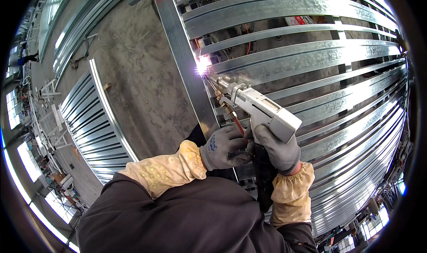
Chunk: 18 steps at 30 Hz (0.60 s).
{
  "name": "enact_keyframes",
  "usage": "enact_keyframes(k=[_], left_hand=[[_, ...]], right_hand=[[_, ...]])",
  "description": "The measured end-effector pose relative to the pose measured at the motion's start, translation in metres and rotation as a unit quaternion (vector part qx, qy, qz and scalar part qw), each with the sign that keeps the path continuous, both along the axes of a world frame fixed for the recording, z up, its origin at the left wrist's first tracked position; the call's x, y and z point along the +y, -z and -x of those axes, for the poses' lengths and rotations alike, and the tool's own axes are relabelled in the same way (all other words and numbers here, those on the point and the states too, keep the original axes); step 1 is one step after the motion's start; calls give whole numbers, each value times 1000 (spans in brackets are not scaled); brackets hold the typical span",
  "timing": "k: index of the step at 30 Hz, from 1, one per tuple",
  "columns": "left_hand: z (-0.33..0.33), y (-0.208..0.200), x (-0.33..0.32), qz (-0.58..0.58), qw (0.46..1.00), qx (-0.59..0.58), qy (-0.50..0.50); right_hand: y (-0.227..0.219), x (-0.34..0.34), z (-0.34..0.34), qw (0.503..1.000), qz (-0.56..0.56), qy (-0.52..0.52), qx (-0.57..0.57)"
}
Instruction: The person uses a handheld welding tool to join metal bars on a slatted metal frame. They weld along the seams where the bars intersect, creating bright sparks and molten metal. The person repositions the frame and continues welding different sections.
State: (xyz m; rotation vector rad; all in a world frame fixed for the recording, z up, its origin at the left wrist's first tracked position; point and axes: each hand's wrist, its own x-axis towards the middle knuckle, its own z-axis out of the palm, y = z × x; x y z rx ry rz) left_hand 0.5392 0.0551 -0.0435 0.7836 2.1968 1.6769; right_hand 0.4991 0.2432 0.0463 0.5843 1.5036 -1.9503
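A silver handheld welding gun [266, 109] reaches up and left over a slatted metal frame. My right hand [276, 148], in a grey glove, is wrapped round its grip. At the nozzle end a bright white-violet welding spark [203, 66] burns where a slat [258, 59] meets the long side rail [187, 61]. A thin wire-feed tube [239, 125] with brass fittings runs along the gun to its tip. My left hand [225, 148], gloved in grey too, rests by the rail, its fingers curled beside the gun's grip and the lower end of the tube; what lies in them is partly hidden.
Parallel galvanized slats fill the right side. Another slatted panel [95, 124] lies on the concrete floor [138, 70] to the left, with long metal profiles [84, 24] stacked beyond it. A red and white package [299, 20] shows beneath the slats. Another person's dark-gloved hand [31, 58] appears far left.
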Motion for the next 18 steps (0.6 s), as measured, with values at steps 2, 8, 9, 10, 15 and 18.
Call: enact_keyframes(k=[2,8,9,10,15,18], left_hand=[[-1,0,0,2,1000,1,-7],[2,-4,0,-10,1000,0,-6],[2,-4,0,-13,1000,-1,-6],[3,-5,0,-11,1000,-2,-2],[3,-6,0,-13,1000,6,-3],[3,-7,0,-11,1000,9,0]], right_hand=[[-2,-1,1,1000,0,4,-4],[5,1,-3,1000,2,-13,15],[4,1,-2,1000,7,-13,9],[2,1,-1,1000,11,-13,3],[0,-1,-1,1000,8,-2,-1],[-1,0,-2,1000,8,-5,0]])
